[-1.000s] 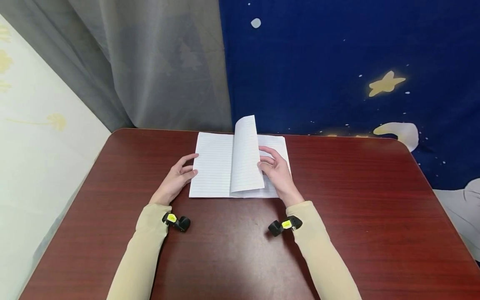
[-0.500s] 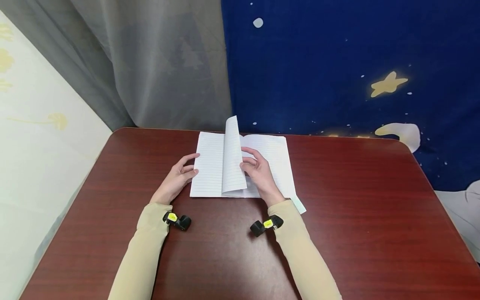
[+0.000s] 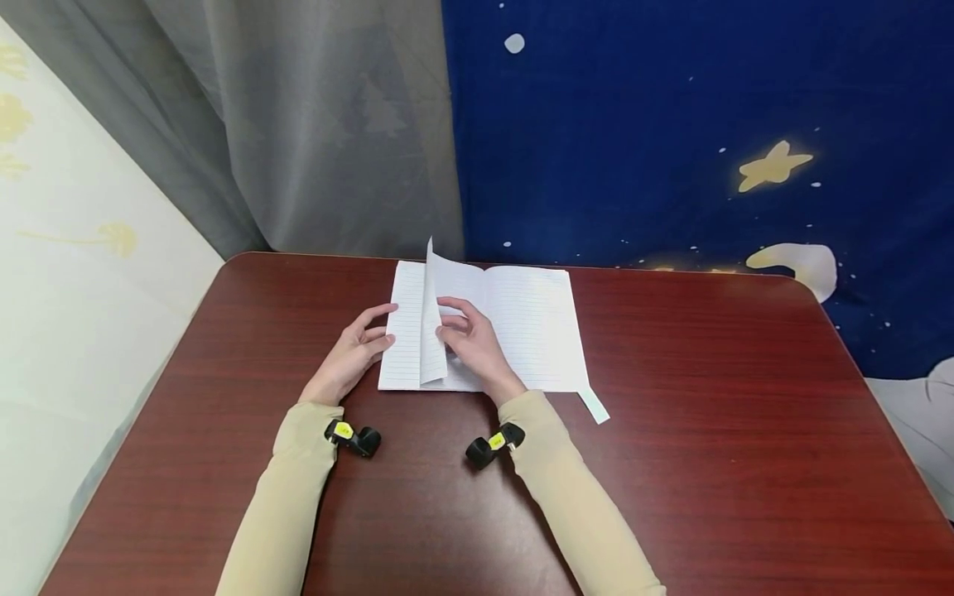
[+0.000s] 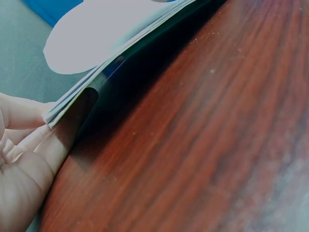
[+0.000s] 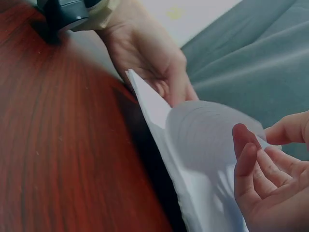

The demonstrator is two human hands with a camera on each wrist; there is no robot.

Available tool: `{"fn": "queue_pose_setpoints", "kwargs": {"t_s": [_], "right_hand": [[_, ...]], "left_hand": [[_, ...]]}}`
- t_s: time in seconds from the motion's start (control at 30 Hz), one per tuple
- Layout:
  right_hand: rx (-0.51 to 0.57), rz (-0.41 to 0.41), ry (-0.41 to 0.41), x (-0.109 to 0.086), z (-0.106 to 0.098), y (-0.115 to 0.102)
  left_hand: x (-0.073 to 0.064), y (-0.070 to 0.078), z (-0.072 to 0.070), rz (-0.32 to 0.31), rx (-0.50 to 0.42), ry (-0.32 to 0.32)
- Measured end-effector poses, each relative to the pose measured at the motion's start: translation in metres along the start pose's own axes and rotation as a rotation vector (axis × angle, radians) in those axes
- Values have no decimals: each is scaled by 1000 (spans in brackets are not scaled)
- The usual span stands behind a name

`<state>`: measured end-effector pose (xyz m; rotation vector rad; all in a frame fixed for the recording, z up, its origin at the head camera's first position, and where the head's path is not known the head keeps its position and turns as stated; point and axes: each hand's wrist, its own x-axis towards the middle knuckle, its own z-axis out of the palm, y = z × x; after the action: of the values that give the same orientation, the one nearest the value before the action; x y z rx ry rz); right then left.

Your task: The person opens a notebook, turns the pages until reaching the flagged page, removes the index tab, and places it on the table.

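Observation:
A lined notebook (image 3: 537, 331) lies spread near the far edge of the table, its left side lifted off the wood in the left wrist view. My left hand (image 3: 346, 356) holds its left edge, fingers above and below the stacked sheets. One loose page (image 3: 432, 331) stands up and curls over the left half. My right hand (image 3: 477, 348) pinches that page's free edge between thumb and fingers. In the right wrist view the page (image 5: 207, 125) bows between both hands, and several right fingers are spread behind it.
A pale narrow strip (image 3: 595, 407) sticks out from the notebook's lower right corner over the brown table (image 3: 730, 414). A grey curtain (image 3: 335, 124) and a dark blue cloth (image 3: 596, 124) hang behind the table.
My right hand has carried the page leftward from the right half to over the left half. The right-hand sheet and pale strip are now uncovered. My left hand has stayed put.

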<state>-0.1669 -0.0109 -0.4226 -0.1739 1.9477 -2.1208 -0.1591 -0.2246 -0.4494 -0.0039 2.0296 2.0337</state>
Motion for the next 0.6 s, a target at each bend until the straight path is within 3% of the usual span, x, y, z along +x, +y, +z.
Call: {"fn": "queue_pose_setpoints", "kwargs": {"t_s": [0.27,0.6], "right_hand": [[10,36,-15,3,12,10],[-1,1,-92,5,18,22]], "left_hand": [[-1,-3,-1,-15,2,-1],[0,0,-2,-4,-58,-33]]}}
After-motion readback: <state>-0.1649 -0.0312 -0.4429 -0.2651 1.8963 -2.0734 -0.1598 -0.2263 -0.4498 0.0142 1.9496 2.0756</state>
